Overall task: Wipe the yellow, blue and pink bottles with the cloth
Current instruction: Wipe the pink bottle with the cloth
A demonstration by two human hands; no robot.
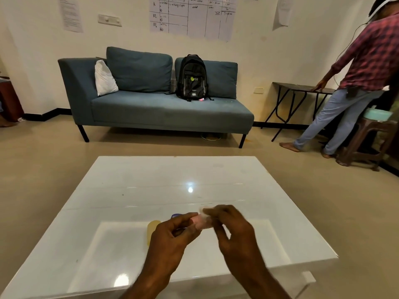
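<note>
Over the white glossy table (pixel 133 190), my left hand (pixel 172 238) grips a small pink bottle (pixel 199 223) held sideways. My right hand (pixel 233 227) presses a pale cloth (pixel 205 213) against the bottle's right end; hand and cloth are blurred. The yellow bottle (pixel 152 230) stands on the table just left of my left hand, partly hidden by it. Only the top of the blue bottle (pixel 176 216) shows behind my left fingers.
A blue sofa (pixel 164 108) with a black backpack (pixel 192 77) and white pillow (pixel 104 78) stands beyond the table. At the right a person in a checked shirt (pixel 367 61) leans on a dark folding table (pixel 302 88), beside a wooden stool (pixel 364 143).
</note>
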